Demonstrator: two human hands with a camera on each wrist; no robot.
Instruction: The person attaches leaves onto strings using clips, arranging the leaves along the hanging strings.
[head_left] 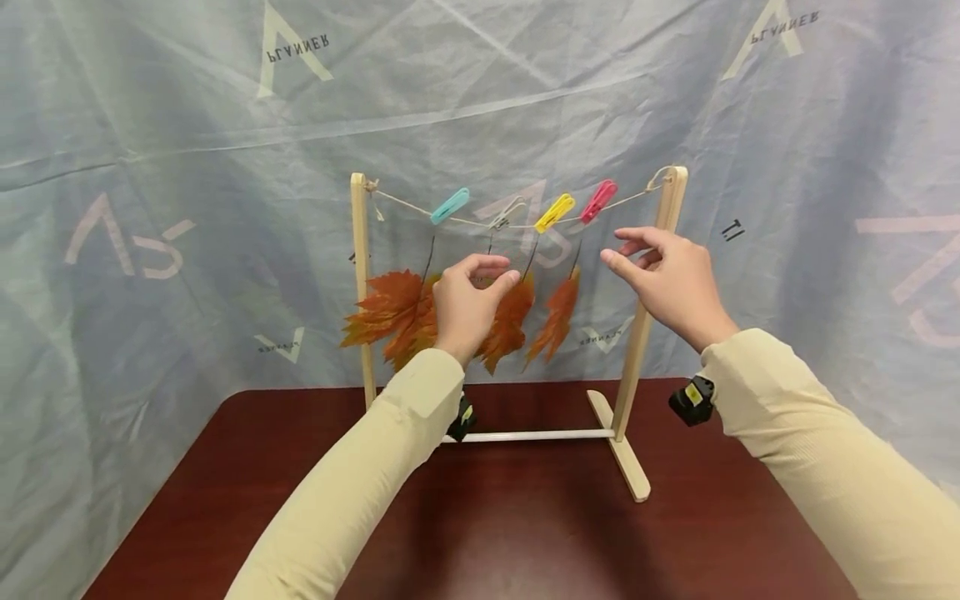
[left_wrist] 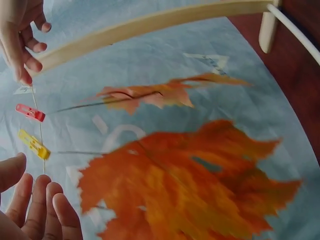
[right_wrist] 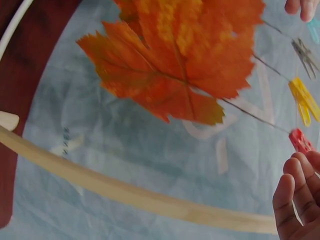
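Note:
Four is avoided here: several clothespins, light blue (head_left: 450, 205), grey (head_left: 506, 213), yellow (head_left: 555, 213) and pinkish-red (head_left: 599, 201), sit along a thin string (head_left: 405, 203). Orange maple leaves hang below by dark stems, including one at the left (head_left: 392, 307) and one at the right (head_left: 558, 317). My left hand (head_left: 467, 302) is in front of the middle leaves, fingers relaxed, holding nothing. In the left wrist view its fingertips are near the yellow clothespin. My right hand (head_left: 678, 279), loosely bent and holding nothing, is right of the red clothespin, near the right post.
The string runs between a left wooden post (head_left: 361, 250) and a right wooden post (head_left: 633, 367). A white rod (head_left: 532, 436) joins them low down, and a wooden foot (head_left: 630, 467) rests on the dark red table (head_left: 525, 517). A grey printed sheet (head_left: 187, 167) hangs behind.

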